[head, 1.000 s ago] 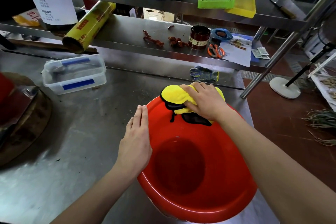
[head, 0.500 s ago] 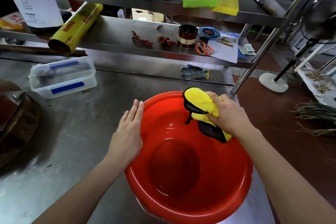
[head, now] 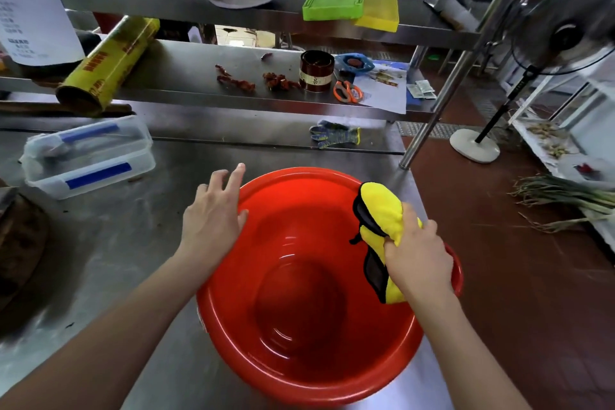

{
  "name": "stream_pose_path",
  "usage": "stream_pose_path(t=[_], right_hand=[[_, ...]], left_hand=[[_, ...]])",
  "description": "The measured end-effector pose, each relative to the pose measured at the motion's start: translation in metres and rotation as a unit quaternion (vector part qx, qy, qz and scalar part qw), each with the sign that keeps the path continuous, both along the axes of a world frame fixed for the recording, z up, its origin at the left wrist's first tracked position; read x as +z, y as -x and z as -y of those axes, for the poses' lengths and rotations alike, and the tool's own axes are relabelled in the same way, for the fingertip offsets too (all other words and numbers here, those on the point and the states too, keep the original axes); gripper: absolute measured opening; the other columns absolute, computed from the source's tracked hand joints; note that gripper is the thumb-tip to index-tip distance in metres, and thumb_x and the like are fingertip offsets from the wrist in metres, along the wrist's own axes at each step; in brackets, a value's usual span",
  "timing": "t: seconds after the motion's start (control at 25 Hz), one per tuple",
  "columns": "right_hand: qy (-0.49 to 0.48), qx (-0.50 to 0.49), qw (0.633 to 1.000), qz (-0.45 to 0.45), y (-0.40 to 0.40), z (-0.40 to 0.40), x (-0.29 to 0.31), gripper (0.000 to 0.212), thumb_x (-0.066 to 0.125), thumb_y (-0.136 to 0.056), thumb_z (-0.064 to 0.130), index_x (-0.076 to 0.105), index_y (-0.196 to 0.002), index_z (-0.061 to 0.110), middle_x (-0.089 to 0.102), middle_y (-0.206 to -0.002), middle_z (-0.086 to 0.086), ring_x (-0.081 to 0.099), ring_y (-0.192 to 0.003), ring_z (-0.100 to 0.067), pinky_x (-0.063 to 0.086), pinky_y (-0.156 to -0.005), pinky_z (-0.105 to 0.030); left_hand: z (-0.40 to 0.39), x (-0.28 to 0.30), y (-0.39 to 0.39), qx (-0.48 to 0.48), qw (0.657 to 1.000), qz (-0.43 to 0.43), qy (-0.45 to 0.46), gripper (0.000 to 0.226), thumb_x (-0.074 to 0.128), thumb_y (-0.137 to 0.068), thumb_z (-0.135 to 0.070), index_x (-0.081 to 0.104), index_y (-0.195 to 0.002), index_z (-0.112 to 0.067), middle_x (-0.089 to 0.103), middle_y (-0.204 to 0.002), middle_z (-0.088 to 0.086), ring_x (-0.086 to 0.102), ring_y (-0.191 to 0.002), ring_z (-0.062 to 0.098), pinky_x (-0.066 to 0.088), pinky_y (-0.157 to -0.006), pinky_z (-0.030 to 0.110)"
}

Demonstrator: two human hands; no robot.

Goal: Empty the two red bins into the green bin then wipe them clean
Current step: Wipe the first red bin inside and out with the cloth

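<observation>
A round red bin (head: 299, 293) sits on the steel table, near its right edge, and nothing lies inside it. My right hand (head: 417, 255) grips a yellow cloth with black trim (head: 381, 210) and presses it against the inside of the bin's right wall. My left hand (head: 213, 210) rests flat on the bin's left rim, fingers spread and holding nothing. Only one red bin shows, and no green bin is in view.
A clear lidded box with blue clips (head: 90, 153) stands at the left, a dark round block (head: 20, 243) at the far left. A knit glove (head: 332, 135) lies behind the bin. Shelves above hold a yellow roll (head: 109, 63), dried chillies and scissors. A fan (head: 559, 33) stands on the floor at the right.
My right hand has slid the cloth from the bin's far rim round to its right wall. The left hand's fingers have spread on the left rim.
</observation>
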State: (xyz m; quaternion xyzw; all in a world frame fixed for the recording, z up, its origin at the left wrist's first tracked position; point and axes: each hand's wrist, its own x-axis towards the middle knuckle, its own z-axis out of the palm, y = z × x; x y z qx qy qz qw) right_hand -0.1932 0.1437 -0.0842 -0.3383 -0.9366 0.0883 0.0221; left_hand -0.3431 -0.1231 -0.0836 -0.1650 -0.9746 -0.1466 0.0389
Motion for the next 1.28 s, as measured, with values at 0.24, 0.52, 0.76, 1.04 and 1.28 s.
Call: stream_pose_path(t=[0.24,0.52,0.76,1.04,1.28], right_hand=[[-0.005,-0.08,0.997,0.01,-0.019,0.019,-0.006,0.061,0.049,-0.099,0.031,0.018,-0.15,0.02,0.047,-0.123,-0.016,0.057,-0.104,-0.034,0.038,-0.071,-0.038],[0.019,-0.067,0.998,0.004,-0.028,0.025,0.0,0.06,0.044,-0.103,0.033,0.013,-0.154,0.019,0.042,-0.134,-0.019,0.055,-0.112,-0.035,0.037,-0.074,-0.039],[0.043,-0.001,0.999,0.007,-0.014,0.005,0.006,0.057,0.043,-0.105,0.034,0.018,-0.153,0.017,0.045,-0.13,-0.019,0.049,-0.089,-0.028,0.036,-0.069,-0.035],[-0.05,0.126,0.99,0.033,0.042,-0.023,0.006,0.059,0.045,-0.103,0.04,0.022,-0.154,0.021,0.048,-0.127,-0.015,0.057,-0.107,-0.035,0.039,-0.072,-0.038],[-0.145,0.226,0.963,0.012,0.097,-0.018,0.002,0.06,0.048,-0.102,0.039,0.025,-0.155,0.023,0.049,-0.129,-0.013,0.053,-0.114,-0.035,0.048,-0.085,-0.046]], left_hand=[[0.013,-0.013,-0.049,-0.006,1.0,0.005,-0.015,0.084,0.064,-0.093,-0.036,0.017,-0.161,-0.02,0.019,-0.166,0.008,0.036,-0.143,0.034,0.045,-0.106,0.048],[0.014,-0.032,-0.052,-0.048,0.995,-0.052,0.07,0.095,0.059,-0.09,-0.058,0.013,-0.163,-0.018,0.001,-0.169,0.016,0.01,-0.155,0.037,0.023,-0.124,0.047],[0.018,-0.033,-0.052,-0.074,0.993,-0.039,0.088,0.102,0.068,-0.086,-0.056,0.011,-0.163,-0.02,-0.009,-0.168,0.018,0.002,-0.156,0.035,0.01,-0.127,0.044],[0.016,-0.032,-0.053,-0.07,0.993,-0.033,0.088,0.101,0.078,-0.079,-0.051,0.028,-0.16,-0.019,0.001,-0.168,0.022,0.01,-0.155,0.038,0.017,-0.125,0.046],[0.015,-0.03,-0.053,-0.073,0.993,-0.021,0.093,0.095,0.071,-0.086,-0.052,0.02,-0.162,-0.023,-0.011,-0.167,0.02,-0.002,-0.156,0.036,0.012,-0.127,0.046]])
